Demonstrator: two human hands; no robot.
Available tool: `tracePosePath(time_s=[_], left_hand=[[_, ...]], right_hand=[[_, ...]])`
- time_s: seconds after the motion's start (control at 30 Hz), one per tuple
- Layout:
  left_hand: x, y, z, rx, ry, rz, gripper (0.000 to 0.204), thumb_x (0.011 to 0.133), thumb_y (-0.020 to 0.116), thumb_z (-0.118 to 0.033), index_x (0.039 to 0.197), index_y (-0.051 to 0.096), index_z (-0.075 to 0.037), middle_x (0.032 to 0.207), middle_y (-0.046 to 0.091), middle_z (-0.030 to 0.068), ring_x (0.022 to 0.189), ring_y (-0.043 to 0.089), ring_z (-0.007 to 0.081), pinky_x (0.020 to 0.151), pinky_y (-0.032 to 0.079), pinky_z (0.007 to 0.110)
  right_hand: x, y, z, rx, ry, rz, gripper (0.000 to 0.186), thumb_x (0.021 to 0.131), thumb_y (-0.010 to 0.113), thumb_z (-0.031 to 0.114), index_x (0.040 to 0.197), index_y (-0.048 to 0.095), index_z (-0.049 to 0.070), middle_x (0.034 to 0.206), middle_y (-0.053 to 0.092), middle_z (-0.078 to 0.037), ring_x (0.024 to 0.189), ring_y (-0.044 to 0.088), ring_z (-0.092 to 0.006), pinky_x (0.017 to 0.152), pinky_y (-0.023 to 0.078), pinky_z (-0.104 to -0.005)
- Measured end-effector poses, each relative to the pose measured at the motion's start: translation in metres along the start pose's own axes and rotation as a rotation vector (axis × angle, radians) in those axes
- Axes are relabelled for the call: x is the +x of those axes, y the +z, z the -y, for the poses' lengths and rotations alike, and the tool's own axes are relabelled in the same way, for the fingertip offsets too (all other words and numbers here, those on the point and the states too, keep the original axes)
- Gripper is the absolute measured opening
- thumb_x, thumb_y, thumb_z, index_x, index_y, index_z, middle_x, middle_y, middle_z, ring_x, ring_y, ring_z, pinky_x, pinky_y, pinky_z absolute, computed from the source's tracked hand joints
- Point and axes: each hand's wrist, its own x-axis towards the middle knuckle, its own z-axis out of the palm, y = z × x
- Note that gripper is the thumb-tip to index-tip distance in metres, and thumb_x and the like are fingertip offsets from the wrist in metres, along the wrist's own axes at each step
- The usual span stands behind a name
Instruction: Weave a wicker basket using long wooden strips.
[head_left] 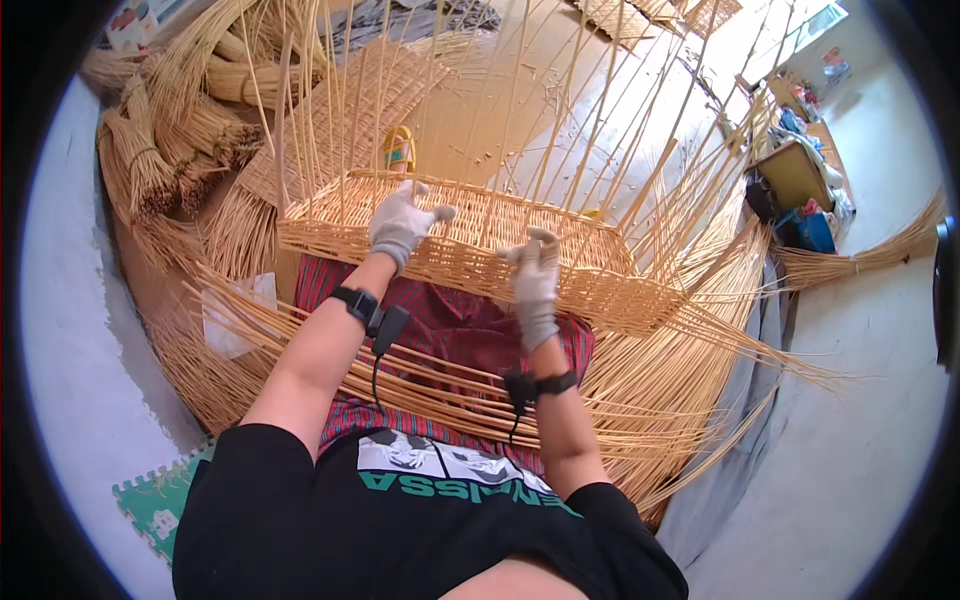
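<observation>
A half-woven wicker basket of pale cane lies across my lap, with long upright stakes rising from its far side. My left hand, in a white glove, lies over the near side of the basket toward its left. Its thumb and fingers are apart, and nothing shows between them. My right hand, gloved too, is over the near wall right of the middle. The fingers bend at the tips and are blurred, so whether they grip a strand cannot be made out.
Loose cane strands cross my lap over a red cloth. More long strands fan out at the right. Bundles of cane and a woven mat lie at the far left. A blue container stands at the right.
</observation>
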Motion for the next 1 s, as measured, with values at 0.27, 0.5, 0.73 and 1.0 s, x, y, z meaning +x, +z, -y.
tracePosePath(time_s=[0.27, 0.5, 0.73, 1.0], left_hand=[[-0.016, 0.053, -0.026, -0.386, -0.025, 0.673, 0.031, 0.102, 0.06, -0.013, 0.132, 0.054, -0.006, 0.101, 0.071, 0.0152, 0.078, 0.076, 0.0242, 0.06, 0.063, 0.034], [-0.035, 0.102, -0.006, -0.772, -0.072, 0.361, 0.021, 0.102, 0.064, -0.021, 0.113, 0.063, -0.003, 0.087, 0.068, 0.0058, 0.064, 0.072, 0.0177, 0.05, 0.059, 0.031], [-0.034, 0.077, -0.016, -0.675, 0.081, 0.259, 0.031, 0.094, 0.073, -0.009, 0.122, 0.06, -0.003, 0.094, 0.072, 0.0055, 0.071, 0.069, 0.0144, 0.061, 0.06, 0.031], [-0.052, 0.086, -0.094, -0.141, 0.175, 0.57, 0.041, 0.103, 0.061, -0.031, 0.134, 0.055, -0.005, 0.091, 0.074, 0.0121, 0.067, 0.071, 0.0189, 0.066, 0.057, 0.031]], right_hand=[[-0.002, -0.054, 0.009, 0.15, 0.116, -0.273, 0.021, 0.1, 0.061, 0.005, 0.113, 0.048, 0.017, 0.093, 0.075, -0.013, 0.072, 0.069, -0.0134, 0.044, 0.041, -0.0217], [0.116, 0.038, 0.073, -0.962, -0.658, 0.063, 0.073, 0.1, 0.058, 0.004, 0.161, 0.021, 0.021, 0.126, 0.066, -0.022, 0.106, 0.069, -0.0216, 0.092, 0.054, -0.0367], [-0.006, -0.08, -0.005, 0.247, 0.205, -0.368, 0.03, 0.104, 0.056, 0.006, 0.133, 0.052, 0.012, 0.092, 0.072, -0.006, 0.075, 0.067, -0.0124, 0.058, 0.053, -0.0261], [-0.017, -0.099, 0.013, 0.148, 0.138, -0.458, 0.013, 0.097, 0.068, 0.005, 0.109, 0.064, 0.01, 0.114, 0.072, -0.012, 0.097, 0.069, -0.0149, 0.076, 0.057, -0.0293]])
